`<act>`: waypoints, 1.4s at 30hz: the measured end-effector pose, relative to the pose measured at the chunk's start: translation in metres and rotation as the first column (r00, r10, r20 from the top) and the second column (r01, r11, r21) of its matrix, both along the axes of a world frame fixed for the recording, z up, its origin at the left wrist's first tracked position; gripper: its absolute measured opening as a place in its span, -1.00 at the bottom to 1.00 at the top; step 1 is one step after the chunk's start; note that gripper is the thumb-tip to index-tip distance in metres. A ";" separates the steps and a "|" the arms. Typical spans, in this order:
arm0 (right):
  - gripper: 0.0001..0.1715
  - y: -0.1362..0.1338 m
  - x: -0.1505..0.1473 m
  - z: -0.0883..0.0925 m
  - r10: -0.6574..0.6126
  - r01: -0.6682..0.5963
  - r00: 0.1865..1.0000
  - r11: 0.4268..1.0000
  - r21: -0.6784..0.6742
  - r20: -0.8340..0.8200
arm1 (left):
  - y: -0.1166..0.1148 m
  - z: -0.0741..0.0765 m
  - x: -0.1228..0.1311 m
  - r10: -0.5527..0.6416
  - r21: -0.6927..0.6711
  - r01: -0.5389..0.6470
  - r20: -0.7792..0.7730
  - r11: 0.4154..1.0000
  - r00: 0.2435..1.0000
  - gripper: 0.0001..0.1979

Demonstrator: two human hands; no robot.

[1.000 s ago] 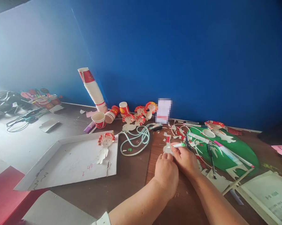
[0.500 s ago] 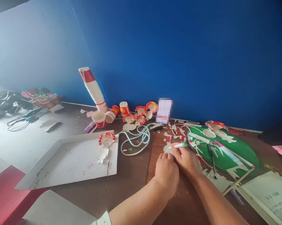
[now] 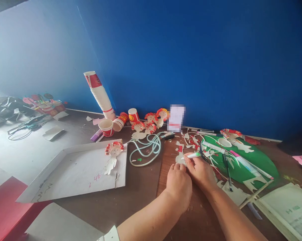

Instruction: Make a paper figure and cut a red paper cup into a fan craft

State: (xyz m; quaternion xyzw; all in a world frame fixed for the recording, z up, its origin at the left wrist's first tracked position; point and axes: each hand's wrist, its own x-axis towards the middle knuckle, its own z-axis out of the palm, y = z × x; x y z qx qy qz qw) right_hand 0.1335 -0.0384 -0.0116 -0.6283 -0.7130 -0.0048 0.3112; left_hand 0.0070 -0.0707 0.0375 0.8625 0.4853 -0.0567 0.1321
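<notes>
My right hand [image 3: 201,172] is closed around a white marker [image 3: 192,155] with a green end, held in a writing grip. Its tip is over a small white paper cutout [image 3: 180,158] lying on the brown table. My left hand [image 3: 179,184] presses the cutout's near edge with curled fingers, close beside the right hand; the fingertips are partly hidden. Red and white paper scraps [image 3: 194,142] lie just beyond. To the left, a paper figure [image 3: 115,151] with a red curled fringe around its head rests on a white box lid [image 3: 73,174].
Paper cups stand and lie near the blue wall, with a tall leaning cup stack [image 3: 102,97]. More fringed figures [image 3: 138,126] lie beside them. A pale cable [image 3: 154,152] coils mid-table. Right, a green round mat [image 3: 263,164] bears markers, a black pen [image 3: 226,170] and scraps.
Both hands stay almost in place, the marker still over the cutout. The view has shifted very slightly.
</notes>
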 end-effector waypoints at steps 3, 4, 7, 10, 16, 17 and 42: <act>-0.62 0.000 0.000 -0.001 0.002 -0.002 1.000 1.000 0.001 0.002 | 0.000 -0.002 0.000 -0.008 0.004 0.008 -0.014 1.000 1.000 -0.34; -0.62 0.000 0.000 -0.001 0.001 -0.001 1.000 1.000 0.001 0.001 | 0.000 -0.003 0.000 -0.007 0.009 0.007 -0.010 1.000 1.000 -0.36; -0.62 0.000 0.000 -0.001 0.000 0.000 1.000 1.000 0.001 0.004 | 0.000 -0.006 0.000 -0.001 0.039 0.001 0.007 0.999 1.000 -0.42; -0.62 0.000 0.000 0.000 0.003 -0.003 1.000 1.000 0.008 0.005 | -0.001 -0.010 0.002 -0.005 0.078 0.006 -0.004 0.997 1.000 -0.45; -0.65 0.001 0.001 -0.004 0.001 -0.001 1.000 1.000 -0.011 0.000 | -0.003 -0.022 0.007 -0.039 0.197 0.053 -0.072 0.979 0.997 -0.54; -0.66 0.001 0.001 -0.004 0.001 -0.001 1.000 1.000 -0.010 -0.003 | -0.003 -0.024 0.008 -0.042 0.214 0.058 -0.079 0.975 0.996 -0.55; -0.63 0.005 0.006 -0.009 0.004 0.016 0.989 0.991 0.134 -0.150 | -0.002 -0.023 0.009 -0.019 0.202 0.040 -0.105 0.978 0.994 -0.57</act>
